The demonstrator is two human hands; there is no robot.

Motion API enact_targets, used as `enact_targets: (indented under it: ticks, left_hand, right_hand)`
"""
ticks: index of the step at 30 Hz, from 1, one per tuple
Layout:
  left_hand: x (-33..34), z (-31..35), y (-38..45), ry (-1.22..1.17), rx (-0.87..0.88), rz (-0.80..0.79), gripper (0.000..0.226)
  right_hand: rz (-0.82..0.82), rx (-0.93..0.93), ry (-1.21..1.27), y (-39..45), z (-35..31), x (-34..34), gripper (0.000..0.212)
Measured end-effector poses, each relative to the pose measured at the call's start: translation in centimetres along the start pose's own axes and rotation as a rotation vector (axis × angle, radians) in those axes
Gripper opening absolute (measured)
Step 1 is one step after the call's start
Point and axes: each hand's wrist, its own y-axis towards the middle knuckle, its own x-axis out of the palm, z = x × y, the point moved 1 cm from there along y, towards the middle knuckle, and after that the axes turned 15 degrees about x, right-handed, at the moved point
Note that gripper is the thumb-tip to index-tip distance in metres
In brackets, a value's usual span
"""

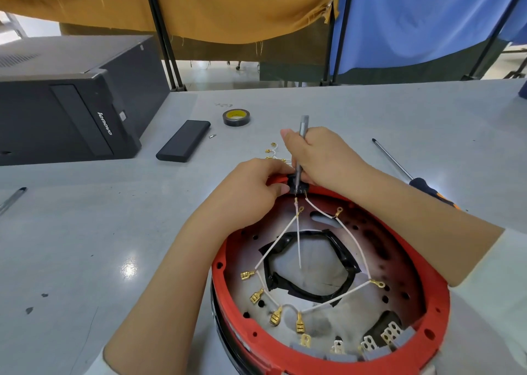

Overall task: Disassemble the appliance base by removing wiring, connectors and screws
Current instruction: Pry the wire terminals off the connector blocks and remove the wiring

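A round red appliance base (430,314) lies open side up at the table's near edge. White wires (278,245) with brass spade and ring connectors (247,275) fan across its inside from a black connector block (293,181) on the far rim. My left hand (252,187) pinches that block and the rim. My right hand (320,155) holds a slim grey screwdriver (302,130) upright, its tip down on the block. A short loose wire with brass terminals (272,150) lies on the table just beyond my hands.
A long screwdriver with a black and orange handle (410,175) lies to the right. Behind are a roll of black tape (236,117), a flat black case (184,140) and a small bit (212,136). A black computer tower (68,100) fills the left; a pen (12,199) lies at the left edge.
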Motion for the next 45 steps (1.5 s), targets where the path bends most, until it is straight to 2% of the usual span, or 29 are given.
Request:
enact_targets:
  ticks: [5, 8, 11, 13, 15, 16, 20, 22, 25, 29, 34, 36, 38, 41, 45]
  left_hand:
    - [-0.1, -0.1, 0.0, -0.011, -0.006, -0.002, 0.031]
    - [0.0, -0.2, 0.0, -0.017, -0.009, -0.005, 0.028]
    - [0.0, -0.1, -0.1, -0.009, 0.019, -0.004, 0.019]
    - [0.1, -0.1, -0.1, 0.0, 0.023, 0.002, 0.019]
    - [0.1, -0.2, 0.0, 0.008, 0.019, 0.008, 0.023]
    - [0.1, -0.2, 0.0, 0.005, 0.015, 0.006, 0.023]
    - [0.1, -0.2, 0.0, 0.009, -0.007, 0.018, 0.029]
    - [0.2, -0.2, 0.0, 0.008, -0.008, 0.022, 0.029]
    - [0.2, -0.2, 0.0, 0.011, -0.007, 0.017, 0.029]
    - [0.2, -0.3, 0.0, 0.013, -0.007, 0.012, 0.029]
    - [0.1, -0.2, 0.0, 0.031, -0.003, 0.008, 0.03]
    - [0.0, -0.1, 0.1, 0.025, -0.004, 0.006, 0.031]
    - [0.0, 0.0, 0.0, 0.018, -0.004, 0.01, 0.03]
    - [0.0, 0.0, -0.1, 0.012, -0.001, 0.016, 0.028]
    - [0.0, -0.1, -0.1, 0.011, 0.007, 0.012, 0.029]
  right_hand:
    - [-0.003, 0.032, -0.068, 0.1, -0.3, 0.0, 0.053]
    - [-0.06, 0.009, 0.097, -1.1, 0.0, -0.9, 0.049]
    - [-0.177, -0.086, 0.197, -3.1, -0.1, -2.6, 0.032]
    - [-0.231, -0.109, 0.092, -5.0, -0.1, -3.6, 0.032]
    - [-0.234, -0.078, -0.1, -7.0, -0.1, -4.1, 0.042]
    - [-0.226, -0.056, -0.211, -7.9, 0.0, -4.0, 0.04]
    - [-0.01, -0.112, -0.736, -9.8, 0.7, -2.2, 0.028]
    - [0.062, -0.144, -0.817, -10.1, 1.0, -0.9, 0.025]
    - [0.076, -0.129, -0.868, -9.8, 1.6, 0.3, 0.027]
    - [-0.028, -0.066, -0.717, -9.4, 2.0, 0.3, 0.031]
    - [-0.151, 0.049, -0.215, -9.3, 0.7, -2.9, 0.038]
    - [-0.13, 0.012, 0.013, -9.1, 0.2, -3.9, 0.035]
    - [0.008, -0.097, 0.043, -7.7, -0.1, -4.7, 0.034]
    - [0.162, -0.191, -0.188, -3.2, -0.5, -5.6, 0.032]
    - [0.107, -0.316, -0.702, 3.3, 0.7, -5.2, 0.035]
